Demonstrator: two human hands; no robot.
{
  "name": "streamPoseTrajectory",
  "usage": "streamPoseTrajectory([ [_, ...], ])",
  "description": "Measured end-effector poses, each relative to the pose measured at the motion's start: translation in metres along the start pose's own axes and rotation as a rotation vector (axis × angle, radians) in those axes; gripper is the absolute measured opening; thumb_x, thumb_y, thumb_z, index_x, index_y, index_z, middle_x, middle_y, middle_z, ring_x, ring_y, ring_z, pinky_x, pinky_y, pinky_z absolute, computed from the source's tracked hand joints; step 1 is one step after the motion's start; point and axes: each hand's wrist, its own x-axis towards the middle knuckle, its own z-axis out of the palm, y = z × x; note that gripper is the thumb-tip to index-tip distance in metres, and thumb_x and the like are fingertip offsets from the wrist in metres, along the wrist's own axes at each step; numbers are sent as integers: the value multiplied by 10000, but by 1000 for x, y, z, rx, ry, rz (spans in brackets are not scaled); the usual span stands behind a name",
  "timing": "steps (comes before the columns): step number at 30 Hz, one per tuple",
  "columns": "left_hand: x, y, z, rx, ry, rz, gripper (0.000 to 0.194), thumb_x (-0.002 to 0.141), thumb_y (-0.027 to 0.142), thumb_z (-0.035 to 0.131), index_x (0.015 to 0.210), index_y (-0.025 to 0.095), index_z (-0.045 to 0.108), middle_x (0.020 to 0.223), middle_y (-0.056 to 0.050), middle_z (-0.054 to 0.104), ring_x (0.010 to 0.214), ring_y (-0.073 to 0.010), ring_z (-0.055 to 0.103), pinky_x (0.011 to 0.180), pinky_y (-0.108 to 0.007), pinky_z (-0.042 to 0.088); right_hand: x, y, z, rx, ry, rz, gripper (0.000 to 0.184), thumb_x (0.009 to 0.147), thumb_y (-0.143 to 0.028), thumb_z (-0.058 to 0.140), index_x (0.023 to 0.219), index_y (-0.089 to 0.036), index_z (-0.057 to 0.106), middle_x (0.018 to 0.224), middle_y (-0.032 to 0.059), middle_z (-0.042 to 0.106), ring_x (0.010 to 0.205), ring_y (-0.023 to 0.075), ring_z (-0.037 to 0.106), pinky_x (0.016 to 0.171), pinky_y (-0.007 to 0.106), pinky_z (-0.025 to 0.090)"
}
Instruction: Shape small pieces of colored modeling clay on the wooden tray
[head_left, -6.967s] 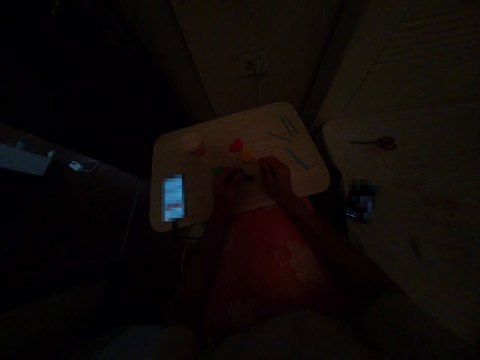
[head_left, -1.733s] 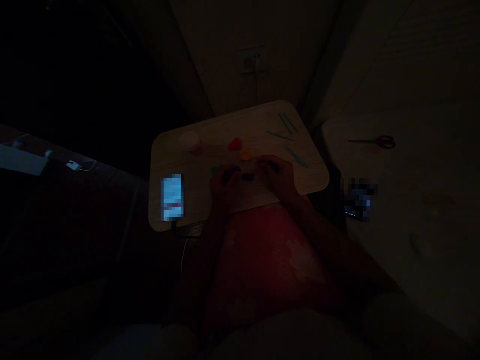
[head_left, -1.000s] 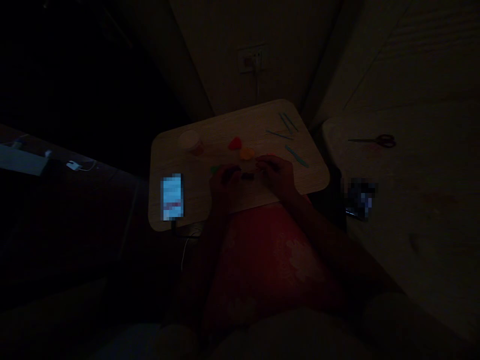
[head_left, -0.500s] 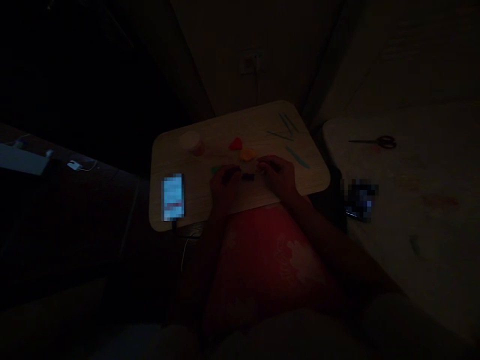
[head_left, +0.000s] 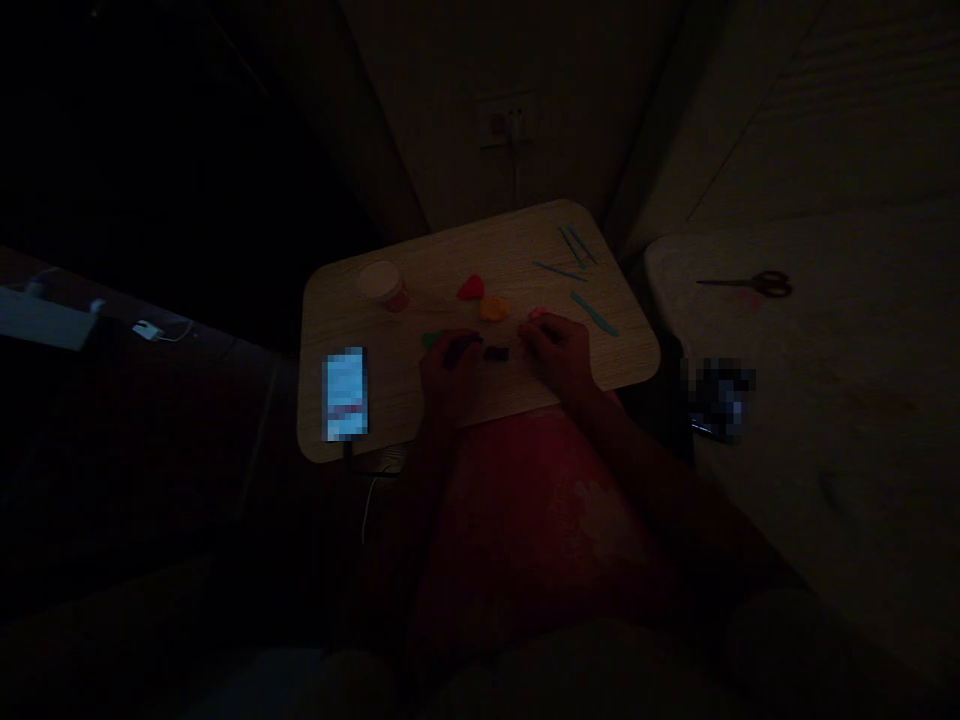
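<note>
The light is very dim. On the small wooden table (head_left: 397,380), my left hand (head_left: 444,375) curls its fingers round a dark lump of modelling clay (head_left: 463,346). A green lump (head_left: 430,340) shows just behind that hand. My right hand (head_left: 561,352) is pinched, thumb and forefinger together; what sits between them is too dark to make out. Between the two hands lies a short dark piece of clay (head_left: 496,354). Just beyond, an orange lump (head_left: 494,308) and a red lump (head_left: 472,288) lie side by side.
Several thin teal modelling sticks (head_left: 595,313) lie at the table's right. A lidded tub (head_left: 382,285) stands back left, a lit phone (head_left: 345,394) at the left edge. Scissors (head_left: 754,284) rest on the pale surface to the right. A wall socket (head_left: 507,120) is behind.
Compared with 7 seconds ago, my left hand sits slightly further left, with a gap between it and the short dark piece. My right fingers have drawn back slightly from the orange lump.
</note>
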Motion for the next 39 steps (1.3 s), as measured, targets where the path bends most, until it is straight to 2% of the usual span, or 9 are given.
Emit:
streamPoseTrajectory([
  [5,0,0,0,7,5,-2,245,817,381,774,974,194,754,970,-66,780,920,-209,733,844,-309,602,2,0,-3,-37,-4,-75,154,857,-352,698,888,-237,796,920,44,772,885,198,699,837,353,564],
  [10,0,1,0,7,9,4,219,818,367,767,962,203,756,962,-61,781,919,-204,735,851,-307,602,1,2,-4,18,-28,-12,262,913,-364,606,1081,-259,778,1036,61,777,832,188,711,754,349,592],
  [13,0,0,0,-7,3,2,216,820,358,766,971,204,757,966,-58,781,918,-206,735,849,-312,603,1,-1,-2,53,-35,12,235,916,-357,598,1018,-246,779,973,56,772,765,173,695,694,326,580],
  [17,0,-3,0,-5,11,-11,259,813,396,776,981,201,754,975,-64,784,920,-213,733,854,-326,605,1,-1,-1,29,1,-6,103,812,-320,742,815,-217,750,831,22,730,724,157,655,676,295,537],
  [20,-1,-3,0,3,13,-6,259,812,400,778,975,201,755,982,-69,785,934,-216,732,864,-325,602,0,1,-1,-2,19,-16,154,776,-331,789,723,-212,706,752,-1,678,678,145,601,637,282,489],
  [25,-1,1,0,-2,6,-2,225,816,361,764,970,197,760,968,-66,784,916,-207,732,858,-314,601,0,0,-3,23,-8,-19,325,953,-405,588,722,-211,708,635,-4,606,603,142,565,595,288,455],
  [29,-1,0,0,-22,6,-2,227,819,357,758,974,190,758,965,-65,785,908,-201,734,839,-303,599,0,0,-3,28,-18,-19,234,947,-391,603,894,-218,750,706,2,671,623,143,609,616,285,496],
  [34,0,-3,0,-6,6,10,237,817,357,763,982,186,761,973,-60,787,918,-198,733,845,-294,593,1,6,-4,28,-14,-70,176,882,-336,674,978,-230,775,989,52,772,854,178,708,788,325,574],
  [39,0,-1,0,-2,4,8,242,818,378,774,975,194,760,964,-56,785,916,-202,734,844,-299,596,1,5,-1,33,12,-49,168,819,-332,748,952,-235,781,949,46,778,843,186,716,773,326,590],
])
